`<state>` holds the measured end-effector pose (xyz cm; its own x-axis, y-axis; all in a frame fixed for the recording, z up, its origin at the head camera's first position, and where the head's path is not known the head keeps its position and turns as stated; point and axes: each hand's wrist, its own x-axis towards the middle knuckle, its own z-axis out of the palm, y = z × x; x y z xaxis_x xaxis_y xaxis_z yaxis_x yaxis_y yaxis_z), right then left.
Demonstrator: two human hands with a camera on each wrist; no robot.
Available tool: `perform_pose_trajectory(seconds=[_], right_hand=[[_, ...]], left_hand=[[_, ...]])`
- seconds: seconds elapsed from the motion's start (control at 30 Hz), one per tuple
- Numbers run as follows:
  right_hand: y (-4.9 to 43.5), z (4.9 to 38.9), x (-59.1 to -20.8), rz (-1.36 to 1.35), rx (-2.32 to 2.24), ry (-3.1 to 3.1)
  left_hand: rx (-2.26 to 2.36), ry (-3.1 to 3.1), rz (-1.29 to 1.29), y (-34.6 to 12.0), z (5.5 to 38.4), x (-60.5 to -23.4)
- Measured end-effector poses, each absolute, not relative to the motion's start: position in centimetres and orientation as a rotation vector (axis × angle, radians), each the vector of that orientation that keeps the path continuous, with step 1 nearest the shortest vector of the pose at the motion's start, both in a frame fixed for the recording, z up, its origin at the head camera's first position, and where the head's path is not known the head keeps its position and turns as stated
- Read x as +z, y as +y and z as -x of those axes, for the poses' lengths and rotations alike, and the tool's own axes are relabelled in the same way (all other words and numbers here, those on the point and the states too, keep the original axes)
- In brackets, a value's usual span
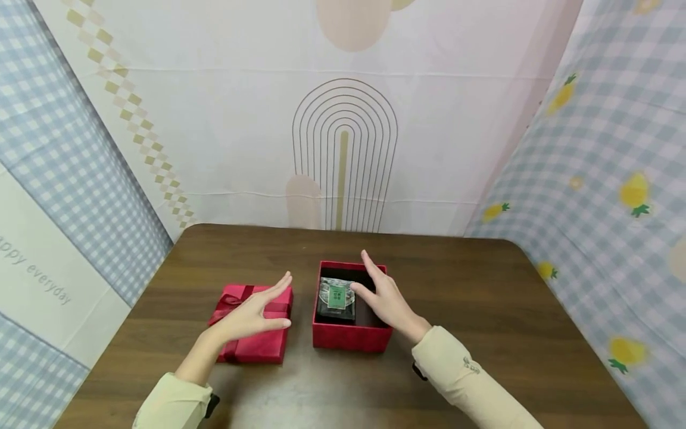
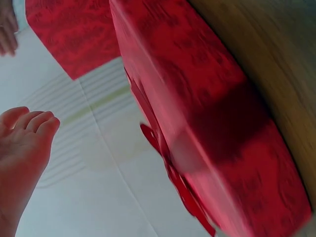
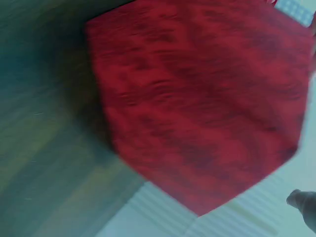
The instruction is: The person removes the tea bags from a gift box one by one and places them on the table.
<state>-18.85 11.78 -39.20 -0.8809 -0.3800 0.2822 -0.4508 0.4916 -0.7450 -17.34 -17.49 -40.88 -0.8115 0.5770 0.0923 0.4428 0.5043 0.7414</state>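
Wooden surface (image 1: 455,286), open red box (image 1: 351,338).
I see, both released, the left hand (image 1: 248,316) above the ribboned lid (image 1: 265,348), the right hand (image 1: 389,302) near the packet (image 1: 336,300) inside.

Bare left hand (image 1: 248,317) is pretty relaxed, fingers extended, bare right hand (image 1: 387,299) same deal, 2 thumbs sticking out sideways.

brown wood-grain bench (image 1: 461,286) with rounded far corners, white backdrop (image 1: 455,131) behind it, nested line arches (image 1: 344,155) printed there around 1 olive bar, slanting strip of tan checks (image 1: 128,114), left-side gingham cloth (image 1: 59,107) with pale panel (image 1: 69,322), right-side gingham cloth (image 1: 589,250) bearing 5 yellow fruit prints (image 1: 634,190)
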Motion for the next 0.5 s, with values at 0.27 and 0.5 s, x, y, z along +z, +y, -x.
perform_pose_trajectory(seconds=[0.27,0.5], right_hand=[[12.2,20.0,-41.3,-0.765,1.258,-2.807],[11.1,20.2,-41.6,-0.711,1.086,-3.095]], left_hand=[[1.18,2.511,-0.907,-14.8,18.2,-41.2],[1.105,2.497,-0.875,-13.2,18.7,-42.0]])
